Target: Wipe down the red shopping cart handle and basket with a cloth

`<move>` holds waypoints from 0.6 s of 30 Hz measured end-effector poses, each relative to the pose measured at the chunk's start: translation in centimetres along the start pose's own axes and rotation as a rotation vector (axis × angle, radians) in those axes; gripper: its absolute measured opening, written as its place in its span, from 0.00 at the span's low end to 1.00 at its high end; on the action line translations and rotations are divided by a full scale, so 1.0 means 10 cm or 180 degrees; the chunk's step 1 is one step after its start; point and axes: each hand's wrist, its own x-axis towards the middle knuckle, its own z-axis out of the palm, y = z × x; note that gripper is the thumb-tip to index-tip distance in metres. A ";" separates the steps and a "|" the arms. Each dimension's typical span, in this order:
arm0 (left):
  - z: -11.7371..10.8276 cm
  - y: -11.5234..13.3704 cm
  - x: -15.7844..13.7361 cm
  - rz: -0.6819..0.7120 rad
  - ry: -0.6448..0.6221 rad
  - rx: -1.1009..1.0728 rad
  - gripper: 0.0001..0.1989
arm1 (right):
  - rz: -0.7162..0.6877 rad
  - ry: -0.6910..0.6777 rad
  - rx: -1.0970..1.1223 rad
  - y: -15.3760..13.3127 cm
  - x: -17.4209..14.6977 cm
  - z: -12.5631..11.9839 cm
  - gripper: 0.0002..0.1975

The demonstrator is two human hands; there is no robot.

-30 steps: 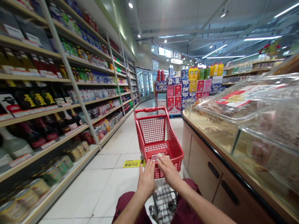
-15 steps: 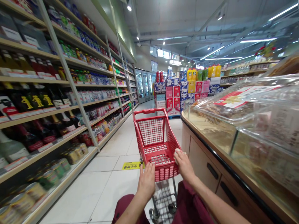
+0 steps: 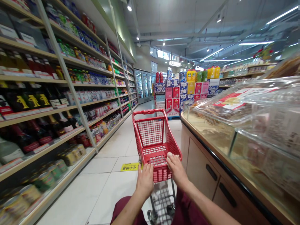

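Observation:
In front of me stands a small red plastic shopping cart with grid walls and an empty basket, on a grey metal frame with casters. My left hand is closed over the near left corner of its basket rim, fingers pointing forward. On the near rim further right, my right hand curls its fingers over the edge. Something small and whitish shows at the right fingertips, too unclear to name. Both thumbs are mostly hidden.
Shelves of bottles and cans line the left side. A glass-edged counter with clear plastic food packs runs close on the right. Stacked drink cartons stand ahead. A yellow floor sticker lies beside the cart.
My right hand has slid left along the near rim, from the right corner toward the middle. My left hand keeps its place on the cart. The view has shifted slightly.

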 end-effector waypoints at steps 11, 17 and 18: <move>-0.13 -0.23 0.15 0.0017 0.0082 0.0099 0.19 | 0.0328 -0.0166 -0.0006 0.30 0.00 0.09 0.18; -0.17 0.13 0.05 0.0143 -0.0112 0.0208 0.18 | 0.0348 -0.0252 0.0053 0.53 -0.03 -0.02 0.16; -0.17 0.22 0.03 0.0209 -0.0142 0.0187 0.18 | 0.0352 -0.0308 0.0049 0.61 -0.01 -0.07 0.16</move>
